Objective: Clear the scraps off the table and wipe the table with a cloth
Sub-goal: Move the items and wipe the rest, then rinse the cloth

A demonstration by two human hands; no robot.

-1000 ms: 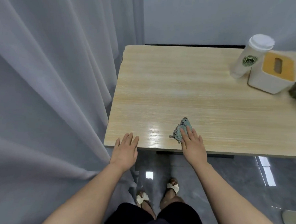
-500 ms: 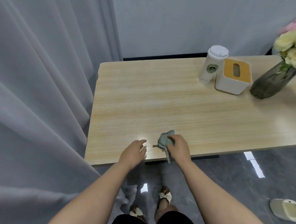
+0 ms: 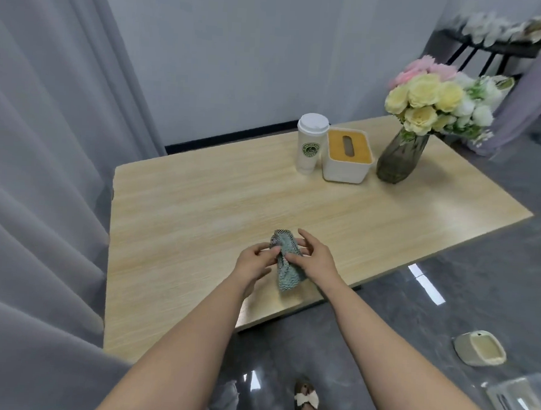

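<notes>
Cloth (image 3: pixel 286 262) held between both hands, long axis running 12 to 6; left hand (image 3: pixel 253 265) pinches it at 9, right hand (image 3: pixel 315 260) at 3, fingers curled round it

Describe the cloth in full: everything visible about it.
The cloth is small, teal-green with a woven texture and a dark checked mesh edge at its top. It is bunched into a crumpled roll, lifted above the wooden table near its front edge. The left hand and right hand both grip it.
</notes>
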